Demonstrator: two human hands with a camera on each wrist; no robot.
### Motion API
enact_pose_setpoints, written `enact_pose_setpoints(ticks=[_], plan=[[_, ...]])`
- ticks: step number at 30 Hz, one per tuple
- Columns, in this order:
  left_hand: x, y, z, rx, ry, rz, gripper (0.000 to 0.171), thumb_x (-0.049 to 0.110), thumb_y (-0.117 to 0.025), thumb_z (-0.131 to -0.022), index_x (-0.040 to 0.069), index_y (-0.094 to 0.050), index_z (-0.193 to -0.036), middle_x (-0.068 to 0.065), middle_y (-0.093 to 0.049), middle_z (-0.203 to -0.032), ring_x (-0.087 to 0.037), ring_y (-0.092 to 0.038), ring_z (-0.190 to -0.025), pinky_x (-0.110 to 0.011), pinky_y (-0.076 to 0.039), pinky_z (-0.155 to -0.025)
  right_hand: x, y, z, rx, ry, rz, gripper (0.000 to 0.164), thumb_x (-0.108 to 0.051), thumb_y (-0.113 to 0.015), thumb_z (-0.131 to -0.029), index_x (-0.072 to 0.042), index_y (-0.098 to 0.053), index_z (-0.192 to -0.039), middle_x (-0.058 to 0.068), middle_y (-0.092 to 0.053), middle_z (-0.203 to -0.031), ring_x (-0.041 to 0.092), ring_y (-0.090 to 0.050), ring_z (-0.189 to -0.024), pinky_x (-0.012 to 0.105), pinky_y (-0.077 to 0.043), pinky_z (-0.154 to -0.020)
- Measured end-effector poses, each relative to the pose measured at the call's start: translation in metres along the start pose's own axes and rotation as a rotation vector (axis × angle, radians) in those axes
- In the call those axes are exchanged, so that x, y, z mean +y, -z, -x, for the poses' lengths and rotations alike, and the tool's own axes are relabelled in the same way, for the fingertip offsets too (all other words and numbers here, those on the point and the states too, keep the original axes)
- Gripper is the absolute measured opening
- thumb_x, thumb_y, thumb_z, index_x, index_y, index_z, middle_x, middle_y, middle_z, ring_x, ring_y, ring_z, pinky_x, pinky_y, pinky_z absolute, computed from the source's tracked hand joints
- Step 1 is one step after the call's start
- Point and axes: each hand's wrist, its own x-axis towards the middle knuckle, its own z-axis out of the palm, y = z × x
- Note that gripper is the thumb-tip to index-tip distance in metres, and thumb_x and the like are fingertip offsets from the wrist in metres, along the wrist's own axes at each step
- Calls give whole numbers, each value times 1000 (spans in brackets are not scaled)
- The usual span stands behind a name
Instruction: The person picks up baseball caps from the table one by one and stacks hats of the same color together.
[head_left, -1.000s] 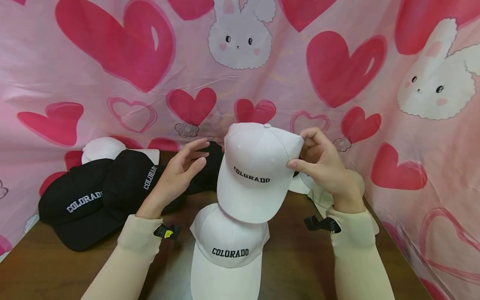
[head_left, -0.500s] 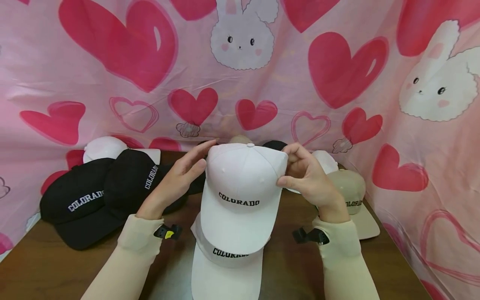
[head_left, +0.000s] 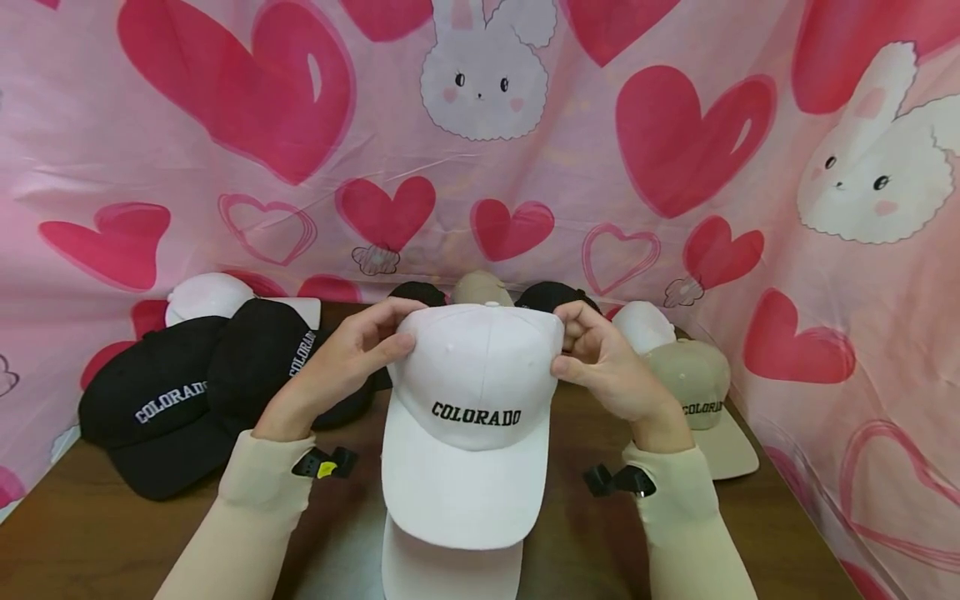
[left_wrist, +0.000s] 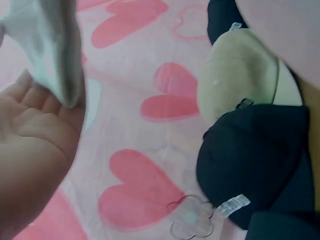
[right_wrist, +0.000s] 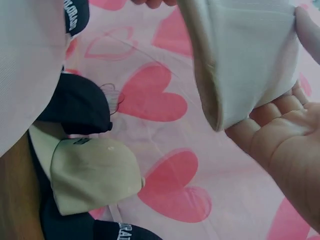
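Note:
A white baseball cap [head_left: 483, 358] lettered COLORADO is held up between both hands, its brim toward me. My left hand [head_left: 341, 367] grips the crown's left side, thumb in front. On the opposite side, my right hand [head_left: 618, 379] pinches the crown's edge between thumb and fingers. Below it, a second white cap [head_left: 452, 562] lies on the table, showing only its brim; its crown is hidden, and I cannot tell whether the two touch. Both wrist views show the held cap's cloth [right_wrist: 250, 55] at the fingers.
On the left of the table [head_left: 97, 542] lie overlapping black caps [head_left: 161, 387] with a white cap [head_left: 206, 297] behind. A beige cap [head_left: 690, 375] and another white one [head_left: 641, 325] are at right. More caps line the back, before a pink heart-print cloth [head_left: 555, 167].
The held cap has moved down and left, over the lower cap, and turned to face me squarely. My right hand moved with it. My left hand, earlier apart from it, now grips its left side.

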Motion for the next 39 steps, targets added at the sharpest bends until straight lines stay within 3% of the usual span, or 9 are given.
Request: enact_pose_setpoints(ticks=[6,13,18,26,32,39], plan=[[6,7,7,-96,110,-117,33,22,-58,-97,24,-49,-129,-4,-56,-118,-24,-57,-102,-44,-53,-82,4,1,6,-53,-148,84,37,-3,-61,-92,-2,-38,-121,17,-55,-104,29,-57,-93,34,-53,-76],[7,8,10,-206,155,-201,33,28,-56,-97,27,-51,-129,-1,-58,-117,-20,-56,-102,-40,-53,-83,4,1,16,-137,-261,128,34,-5,-57,-95,-2,-36,-122,22,-54,-105,37,-57,-95,44,-53,-80],[8,8,13,-322,202,-186,31,27,-58,-96,24,-52,-127,-3,-61,-110,-21,-58,-97,-41,-53,-81,1,-1,21,-254,-350,153,35,-10,-56,-97,-7,-38,-126,20,-54,-114,37,-57,-102,49,-51,-84],[5,9,16,-438,279,-177,27,28,-59,-95,24,-56,-122,-3,-61,-111,-21,-59,-97,-42,-52,-80,5,-6,21,-424,-458,49,36,-9,-54,-98,-7,-34,-128,20,-51,-122,39,-55,-105,53,-49,-86],[-5,10,17,-516,342,-95,27,24,-58,-95,17,-54,-121,-7,-60,-112,-26,-58,-100,-45,-51,-82,14,-7,21,-463,-525,106,38,-14,-59,-96,-9,-37,-125,16,-54,-120,34,-57,-103,49,-49,-86],[-17,9,18,-543,436,-143,28,29,-62,-92,21,-55,-118,-6,-59,-109,-25,-56,-101,-44,-50,-82,31,-6,20,-465,-532,217,35,-20,-63,-94,-9,-43,-121,10,-59,-116,28,-61,-99,44,-50,-85]])
